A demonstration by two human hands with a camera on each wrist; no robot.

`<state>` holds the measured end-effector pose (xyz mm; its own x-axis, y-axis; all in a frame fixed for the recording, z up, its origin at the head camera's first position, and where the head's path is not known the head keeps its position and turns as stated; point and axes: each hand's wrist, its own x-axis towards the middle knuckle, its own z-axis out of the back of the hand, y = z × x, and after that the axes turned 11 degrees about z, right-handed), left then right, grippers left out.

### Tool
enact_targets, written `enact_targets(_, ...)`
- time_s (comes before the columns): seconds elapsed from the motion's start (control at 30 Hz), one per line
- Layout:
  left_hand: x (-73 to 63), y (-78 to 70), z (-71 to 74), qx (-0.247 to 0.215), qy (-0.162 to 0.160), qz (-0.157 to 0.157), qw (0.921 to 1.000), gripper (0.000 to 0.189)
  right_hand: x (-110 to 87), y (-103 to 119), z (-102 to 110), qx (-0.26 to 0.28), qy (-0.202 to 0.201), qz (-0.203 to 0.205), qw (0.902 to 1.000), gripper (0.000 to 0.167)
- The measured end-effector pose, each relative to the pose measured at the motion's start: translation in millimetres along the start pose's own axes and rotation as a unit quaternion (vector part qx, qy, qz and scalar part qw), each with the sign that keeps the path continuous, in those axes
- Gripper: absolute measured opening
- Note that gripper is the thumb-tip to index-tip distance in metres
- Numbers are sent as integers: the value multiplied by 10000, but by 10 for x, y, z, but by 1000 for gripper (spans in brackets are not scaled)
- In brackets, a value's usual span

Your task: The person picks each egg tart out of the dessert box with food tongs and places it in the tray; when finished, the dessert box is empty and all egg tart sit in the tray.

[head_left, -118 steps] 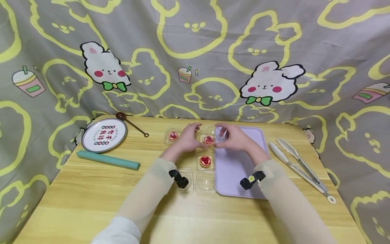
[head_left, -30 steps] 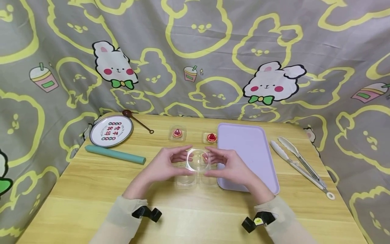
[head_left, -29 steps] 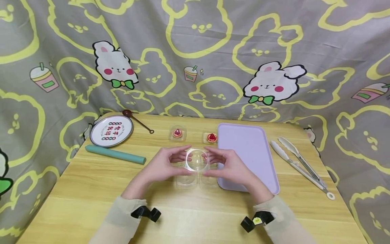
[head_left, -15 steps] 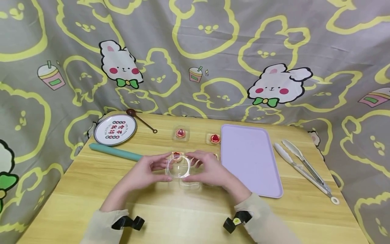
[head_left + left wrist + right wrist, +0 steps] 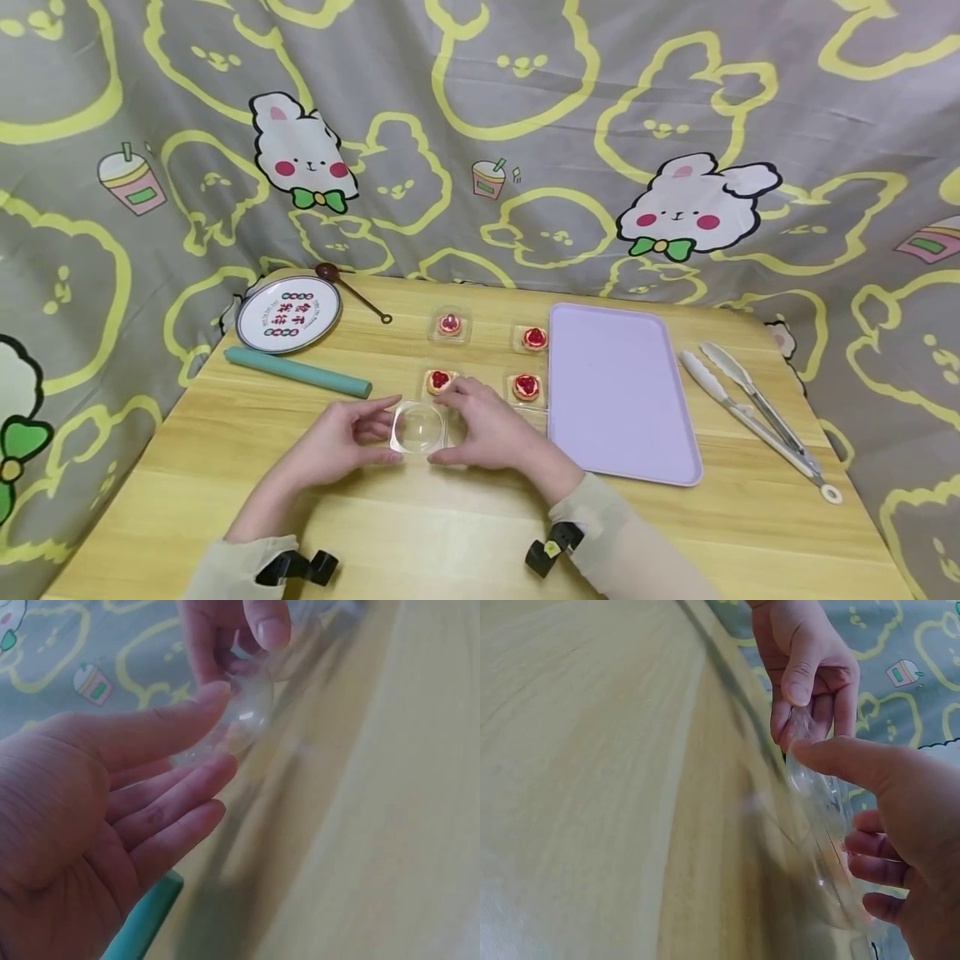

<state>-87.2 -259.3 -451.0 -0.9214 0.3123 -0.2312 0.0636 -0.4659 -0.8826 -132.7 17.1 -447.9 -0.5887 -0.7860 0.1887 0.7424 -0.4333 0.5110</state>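
Left hand [image 5: 341, 442], right hand [image 5: 487, 427] pinched the lid [image 5: 418, 429]; I feared a slip could bump the tart [image 5: 438, 382] at its one o'clock.

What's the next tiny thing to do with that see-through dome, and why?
Maybe move the clear dome forward over the tart just beyond it: the left grip and right grip hold its edges, and that tart looks uncovered.
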Motion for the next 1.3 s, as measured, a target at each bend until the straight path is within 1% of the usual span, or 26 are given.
enact_targets(0.1,19,19,-35,72,-4,-60,10000,87,2,5,-13,-302,90,-11,9995,85)
enact_targets(0.3,61,61,-76,299,-84,-66,9995,86,9,6,-25,-532,169,9,9984,85)
enact_targets(0.43,59,46,-68,429,-88,-30,9990,88,-10,9,-3,-609,186,5,9980,87)
enact_targets(0.53,31,-3,-18,536,-199,44,9984,90,-32,14,38,-544,174,-33,9984,90)
enact_targets(0.63,9,-82,51,643,-376,103,9972,88,-61,13,113,-364,86,-93,9993,90)
enact_targets(0.8,27,-220,133,924,-635,-66,9937,74,-119,-59,272,91,-240,-139,9996,84)
enact_targets(0.87,66,-261,146,970,-711,-176,9926,70,-154,-118,336,293,-398,-188,9986,81)
enact_targets(0.97,151,-305,159,882,-787,-345,9924,64,-201,-217,436,652,-571,-285,9958,76)
enact_targets(1.1,304,-369,185,667,-750,-532,9935,62,-241,-374,554,951,-818,-375,9914,71)
enact_targets(1.17,390,-412,204,609,-709,-553,9941,64,-244,-455,610,1043,-1008,-412,9886,67)
enact_targets(1.3,613,-493,247,608,-680,-521,9945,72,-212,-616,708,1193,-1371,-576,9817,59)
